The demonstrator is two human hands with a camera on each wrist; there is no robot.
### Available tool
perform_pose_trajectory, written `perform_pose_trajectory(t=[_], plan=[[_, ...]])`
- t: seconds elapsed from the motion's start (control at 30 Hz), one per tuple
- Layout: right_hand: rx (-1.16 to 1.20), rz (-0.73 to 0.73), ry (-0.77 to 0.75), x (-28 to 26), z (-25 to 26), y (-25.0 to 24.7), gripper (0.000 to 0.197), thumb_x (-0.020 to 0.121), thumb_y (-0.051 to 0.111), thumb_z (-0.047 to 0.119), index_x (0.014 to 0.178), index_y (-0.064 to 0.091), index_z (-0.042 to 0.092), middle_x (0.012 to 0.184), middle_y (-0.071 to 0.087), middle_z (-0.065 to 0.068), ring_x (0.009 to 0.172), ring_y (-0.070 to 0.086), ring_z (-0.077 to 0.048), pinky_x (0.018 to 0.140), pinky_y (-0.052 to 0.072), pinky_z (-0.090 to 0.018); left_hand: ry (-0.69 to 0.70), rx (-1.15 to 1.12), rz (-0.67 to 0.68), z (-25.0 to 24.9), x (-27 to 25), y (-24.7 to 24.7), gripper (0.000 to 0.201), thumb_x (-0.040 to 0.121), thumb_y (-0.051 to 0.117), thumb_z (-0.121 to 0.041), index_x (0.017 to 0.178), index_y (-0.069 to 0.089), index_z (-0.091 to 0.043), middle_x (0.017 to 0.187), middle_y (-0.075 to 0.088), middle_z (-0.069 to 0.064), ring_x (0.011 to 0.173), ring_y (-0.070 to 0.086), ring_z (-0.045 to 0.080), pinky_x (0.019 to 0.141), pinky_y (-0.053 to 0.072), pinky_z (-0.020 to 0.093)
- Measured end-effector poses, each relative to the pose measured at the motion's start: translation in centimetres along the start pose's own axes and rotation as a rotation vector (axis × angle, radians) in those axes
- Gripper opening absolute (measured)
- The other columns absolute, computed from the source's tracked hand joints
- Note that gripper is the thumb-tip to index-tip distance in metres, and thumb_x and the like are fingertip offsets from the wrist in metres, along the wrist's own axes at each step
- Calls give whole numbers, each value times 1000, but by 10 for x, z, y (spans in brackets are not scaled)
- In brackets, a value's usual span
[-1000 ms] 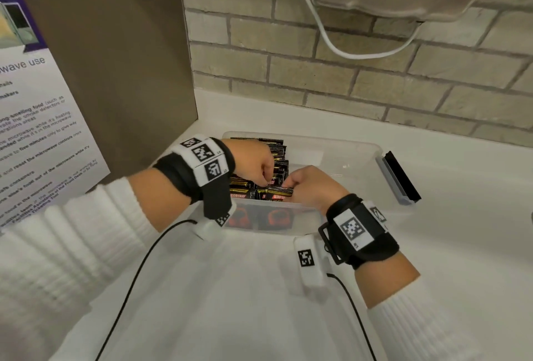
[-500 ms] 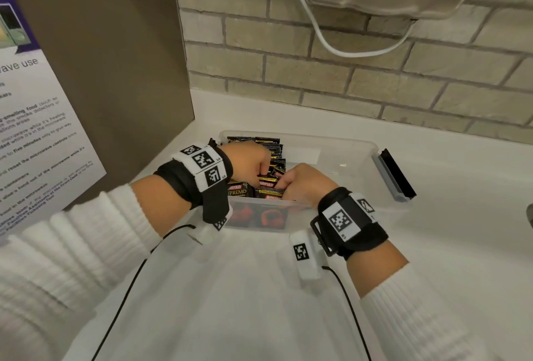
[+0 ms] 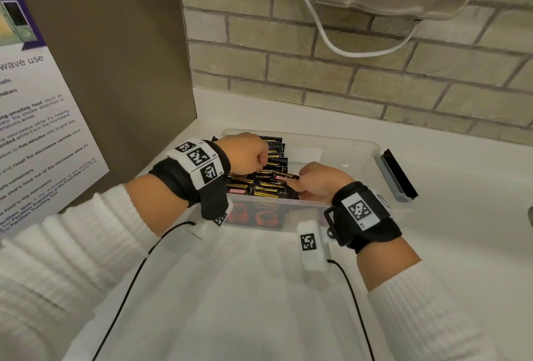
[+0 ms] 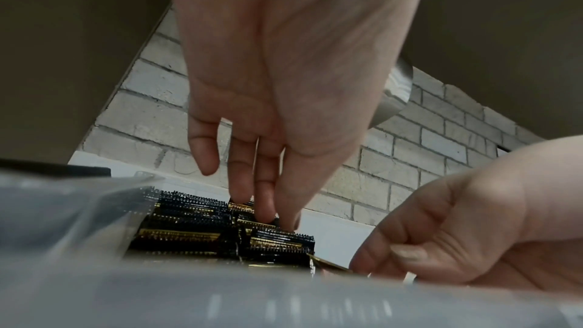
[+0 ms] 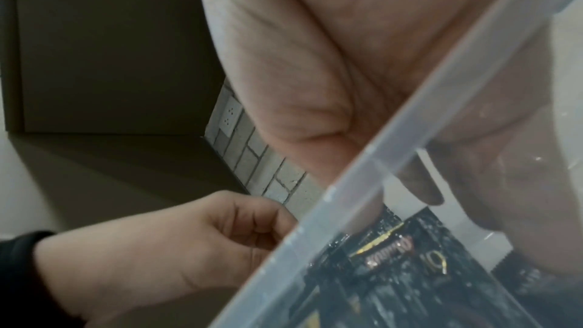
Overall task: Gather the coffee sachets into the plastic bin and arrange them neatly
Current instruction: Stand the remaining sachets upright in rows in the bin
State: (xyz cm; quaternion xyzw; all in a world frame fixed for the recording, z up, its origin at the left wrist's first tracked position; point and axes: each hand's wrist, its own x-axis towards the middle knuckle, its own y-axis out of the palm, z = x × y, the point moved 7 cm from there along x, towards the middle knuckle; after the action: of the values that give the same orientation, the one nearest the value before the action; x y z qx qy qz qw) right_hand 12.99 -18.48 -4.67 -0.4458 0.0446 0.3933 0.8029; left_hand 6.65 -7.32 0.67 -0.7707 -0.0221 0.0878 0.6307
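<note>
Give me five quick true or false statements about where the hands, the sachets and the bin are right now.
1. Both hands reach into the plastic bin. True.
2. The coffee sachets fill the bin's right end. False: they sit at its left end; the right end is bare.
3. The right hand pinches a sachet. True.
4. The left hand rests on the counter. False: its fingertips are on the sachets.
5. The bin is opaque black. False: it is clear.

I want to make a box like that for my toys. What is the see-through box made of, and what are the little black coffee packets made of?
The box looks like clear, slightly cloudy plastic: the packets show through its front wall. The packets look like shiny foil or plastic film, black with gold print; they glint and have zigzag-cut ends. Which of the two, the pictures cannot settle.
</note>
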Motion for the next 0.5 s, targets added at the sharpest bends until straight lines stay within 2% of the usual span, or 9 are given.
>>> perform_pose_trajectory(t=[0.07,0.13,0.17,0.23,0.3,0.37,0.4,0.43,0.5], plan=[[37,16,9,0,2,4,23,94,52,22,99,53,0,93,60,-9,89,58,-22,79,50,-25,7,11,16,-1,0,3,25,93,53,-16,116,63,-11,115,62,4,102,56,19,82,39,24],[151,52,24,-1,3,7,13,95,48,8,97,55,-2,96,60,-14,95,60,-25,90,51,-31,12,34,35,0,0,6,28,92,56,-19,119,61,-13,115,62,3,103,56,19,85,42,27],[187,55,33,0,2,7,11,94,47,3,90,56,-1,97,60,-16,98,60,-27,96,49,-36,9,41,46,1,0,7,30,91,57,-20,121,59,-14,114,62,3,103,56,18,86,43,29],[218,44,8,3,0,6,23,92,46,-4,72,49,8,93,57,-16,96,57,-27,100,46,-43,3,47,63,4,0,9,34,91,58,-20,125,57,-16,114,61,3,104,55,19,89,44,31],[270,90,-20,3,1,10,30,92,43,-6,70,45,14,101,54,-19,91,54,-25,95,49,-39,17,64,79,5,0,11,34,92,56,-20,127,57,-19,115,60,3,105,54,19,91,45,32],[343,154,-11,2,0,13,22,93,40,-7,80,52,7,123,50,-31,101,57,-33,90,49,-33,34,81,100,5,-1,13,31,94,52,-21,125,59,-20,115,59,1,105,53,17,92,43,30],[362,146,-17,0,-1,9,17,93,39,-7,93,56,-2,132,46,-33,114,54,-39,95,46,-36,35,68,105,6,-2,13,30,95,50,-21,124,60,-19,114,59,-1,105,52,16,92,41,28],[374,117,-18,-1,-2,2,22,94,39,-6,111,53,-9,135,44,-33,122,49,-41,100,43,-39,30,40,100,6,-5,12,30,97,48,-21,123,61,-18,113,58,-2,104,52,15,92,39,26],[331,57,-20,-8,-5,-21,34,95,38,-5,129,44,-8,131,51,-24,122,52,-35,96,47,-37,25,-42,42,6,-14,8,31,97,45,-26,120,63,-15,114,60,1,104,54,16,92,40,26]])
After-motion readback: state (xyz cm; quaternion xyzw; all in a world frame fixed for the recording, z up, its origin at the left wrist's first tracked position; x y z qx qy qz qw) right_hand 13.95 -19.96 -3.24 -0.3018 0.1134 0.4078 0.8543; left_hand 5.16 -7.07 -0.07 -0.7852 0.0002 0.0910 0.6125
